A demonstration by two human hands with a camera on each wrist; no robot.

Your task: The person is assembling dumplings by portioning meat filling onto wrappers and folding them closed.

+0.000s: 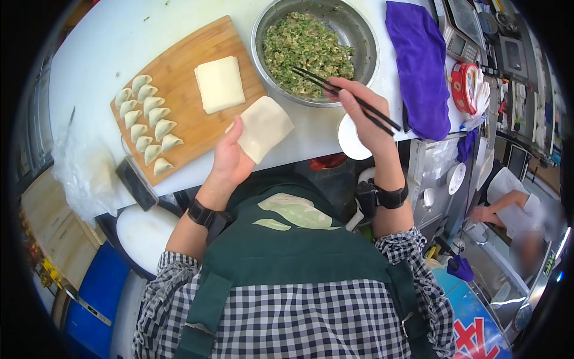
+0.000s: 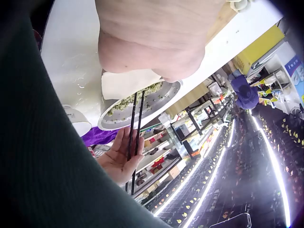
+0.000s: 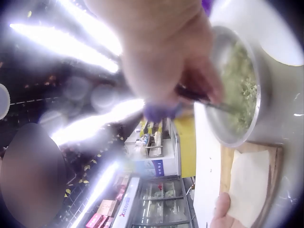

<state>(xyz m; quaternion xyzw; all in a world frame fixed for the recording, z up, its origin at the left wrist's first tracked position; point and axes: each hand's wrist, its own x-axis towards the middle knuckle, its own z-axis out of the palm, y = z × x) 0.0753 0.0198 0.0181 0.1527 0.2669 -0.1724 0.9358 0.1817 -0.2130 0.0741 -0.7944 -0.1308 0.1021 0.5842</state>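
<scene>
On its palm and fingers my left hand [image 1: 232, 160] carries a square dough wrapper [image 1: 267, 128], thumb laid over the near edge. My right hand [image 1: 372, 122] grips black chopsticks [image 1: 312, 76], their tips at the green-flecked minced filling [image 1: 305, 45] in a steel bowl [image 1: 375, 66]. In the left wrist view, the chopsticks [image 2: 132, 123] cross the bowl's rim. Left of the bowl, a wooden cutting board [image 1: 185, 57] bears a stack of square wrappers [image 1: 220, 84] and rows of folded dumplings [image 1: 143, 91].
A small white bowl [image 1: 354, 139] stands at the table's near edge. Farther right lie a purple cloth [image 1: 418, 72], a scale [image 1: 459, 45] and a red tin [image 1: 463, 88]. A phone [image 1: 137, 182] and plastic bag [image 1: 84, 170] are at the left. Another person [image 1: 508, 200] is at far right.
</scene>
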